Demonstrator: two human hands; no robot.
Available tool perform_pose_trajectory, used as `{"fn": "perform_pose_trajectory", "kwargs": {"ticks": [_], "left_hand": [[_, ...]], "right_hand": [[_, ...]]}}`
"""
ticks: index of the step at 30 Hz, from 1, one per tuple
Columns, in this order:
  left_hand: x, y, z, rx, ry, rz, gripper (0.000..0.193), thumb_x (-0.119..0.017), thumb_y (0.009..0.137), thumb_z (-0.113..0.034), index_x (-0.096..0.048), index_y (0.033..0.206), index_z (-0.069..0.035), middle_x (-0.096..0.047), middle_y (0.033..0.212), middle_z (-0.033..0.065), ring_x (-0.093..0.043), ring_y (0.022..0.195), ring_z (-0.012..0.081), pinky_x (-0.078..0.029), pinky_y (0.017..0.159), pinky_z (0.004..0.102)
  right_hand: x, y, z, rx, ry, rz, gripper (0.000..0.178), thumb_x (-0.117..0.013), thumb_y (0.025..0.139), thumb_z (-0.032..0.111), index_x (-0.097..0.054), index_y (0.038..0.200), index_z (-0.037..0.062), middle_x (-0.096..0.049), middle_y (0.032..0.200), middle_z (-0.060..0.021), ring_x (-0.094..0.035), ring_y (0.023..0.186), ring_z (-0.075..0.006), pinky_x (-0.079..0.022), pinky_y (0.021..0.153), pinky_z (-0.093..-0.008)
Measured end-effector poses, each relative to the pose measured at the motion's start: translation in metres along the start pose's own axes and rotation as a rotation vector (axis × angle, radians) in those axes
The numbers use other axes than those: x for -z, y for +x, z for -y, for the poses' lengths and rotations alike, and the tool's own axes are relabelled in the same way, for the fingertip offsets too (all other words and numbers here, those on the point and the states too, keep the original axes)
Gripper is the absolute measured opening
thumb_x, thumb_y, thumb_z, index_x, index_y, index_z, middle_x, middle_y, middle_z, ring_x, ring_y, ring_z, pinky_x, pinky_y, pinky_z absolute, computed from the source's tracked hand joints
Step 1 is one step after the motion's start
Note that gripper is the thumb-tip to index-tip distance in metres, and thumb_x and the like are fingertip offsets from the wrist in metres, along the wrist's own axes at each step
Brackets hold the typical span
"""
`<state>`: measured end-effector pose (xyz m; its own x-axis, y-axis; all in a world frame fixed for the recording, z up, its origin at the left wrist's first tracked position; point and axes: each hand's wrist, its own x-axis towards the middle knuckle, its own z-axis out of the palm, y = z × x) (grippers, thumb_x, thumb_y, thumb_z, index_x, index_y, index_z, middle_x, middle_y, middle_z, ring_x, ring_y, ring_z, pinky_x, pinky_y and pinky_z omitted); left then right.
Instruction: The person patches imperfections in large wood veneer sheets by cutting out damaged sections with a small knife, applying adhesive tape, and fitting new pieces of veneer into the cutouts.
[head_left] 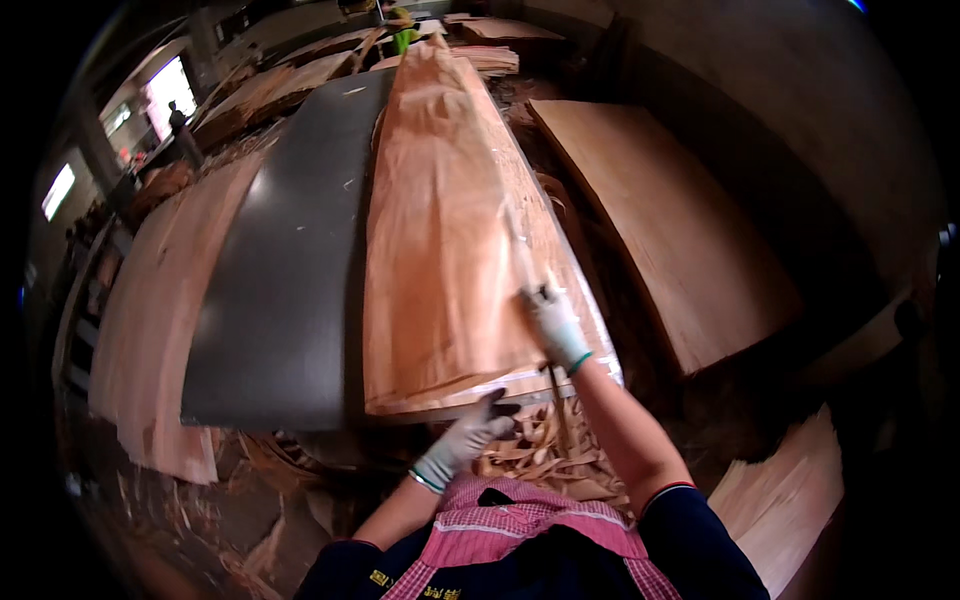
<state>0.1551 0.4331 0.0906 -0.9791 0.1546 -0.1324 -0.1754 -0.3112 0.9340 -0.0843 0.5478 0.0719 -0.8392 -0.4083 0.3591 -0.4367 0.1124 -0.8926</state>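
A long, wrinkled, reddish-tan wood veneer sheet point(440, 220) lies lengthwise on a stack in front of me. My right hand point(557, 328), in a pale knit glove with dark fingertips, is at the sheet's right edge. Its fingers are bent onto that edge, which is blurred there. By the stack's near edge is my left hand point(468, 442), gloved alike, with thumb and fingers apart and nothing visible in it. Under the right side of the sheet, a paler wood layer point(560, 260) shows. A thin dark strip point(558, 410) hangs below the near edge.
Left of the stack lies a long dark grey panel point(290, 230), then another veneer pile point(170, 300). A board stack point(670, 220) stands to the right. Curled wood scraps point(545, 440) gather below the near edge. A person in bright green point(402, 30) stands far off.
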Motion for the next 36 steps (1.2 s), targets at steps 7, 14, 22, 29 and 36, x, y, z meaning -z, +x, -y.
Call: {"fn": "perform_pose_trajectory", "kwargs": {"ticks": [7,14,22,29,36], "left_hand": [[-0.033,0.029,0.061,0.133,-0.946,-0.228,0.043,-0.062,0.091,-0.042,-0.059,0.121,-0.011,-0.059,0.125,0.0072,-0.046,0.127,0.0244,-0.028,0.115,0.0367],[-0.093,0.129,0.100,-0.184,-0.893,-0.870,0.068,-0.055,0.087,-0.063,-0.050,0.129,-0.010,-0.055,0.116,0.0063,-0.048,0.117,0.0245,-0.024,0.115,0.0423],[-0.133,0.230,0.157,-0.259,-0.874,-1.044,0.053,-0.060,0.093,-0.036,-0.048,0.136,-0.007,-0.054,0.132,0.0097,-0.052,0.118,0.0274,-0.041,0.105,0.0433],[-0.070,0.241,0.167,-0.516,-0.787,-1.013,0.052,-0.050,0.097,-0.032,-0.042,0.140,-0.003,-0.045,0.143,0.0134,-0.044,0.129,0.0283,-0.034,0.110,0.0452],[-0.022,0.269,0.207,-0.221,-0.789,-1.318,0.021,-0.061,0.092,-0.017,-0.060,0.112,-0.013,-0.064,0.110,0.0042,-0.062,0.095,0.0209,-0.053,0.076,0.0399]], "right_hand": [[0.329,0.054,0.015,-0.411,0.223,-0.073,0.027,-0.065,0.093,0.024,-0.067,0.090,-0.0023,-0.066,0.087,-0.0028,-0.057,0.075,-0.0095,-0.048,0.068,-0.0239],[0.527,0.070,-0.067,-0.495,0.081,-0.130,0.026,-0.064,0.093,0.026,-0.066,0.083,0.0016,-0.061,0.077,0.0017,-0.052,0.068,-0.0084,-0.043,0.063,-0.0261],[0.667,0.048,-0.119,-0.489,-0.027,-0.173,0.021,-0.063,0.093,0.023,-0.066,0.084,0.0042,-0.061,0.079,0.0018,-0.053,0.070,-0.0071,-0.044,0.064,-0.0240],[0.684,0.052,-0.122,-0.493,-0.057,-0.166,0.017,-0.063,0.094,0.016,-0.065,0.089,0.0000,-0.063,0.084,-0.0007,-0.060,0.076,-0.0090,-0.051,0.072,-0.0238],[0.672,0.061,-0.123,-0.478,-0.202,-0.146,0.020,-0.065,0.089,0.020,-0.067,0.092,0.0005,-0.063,0.081,0.0002,-0.056,0.068,-0.0108,-0.048,0.064,-0.0278]]}}
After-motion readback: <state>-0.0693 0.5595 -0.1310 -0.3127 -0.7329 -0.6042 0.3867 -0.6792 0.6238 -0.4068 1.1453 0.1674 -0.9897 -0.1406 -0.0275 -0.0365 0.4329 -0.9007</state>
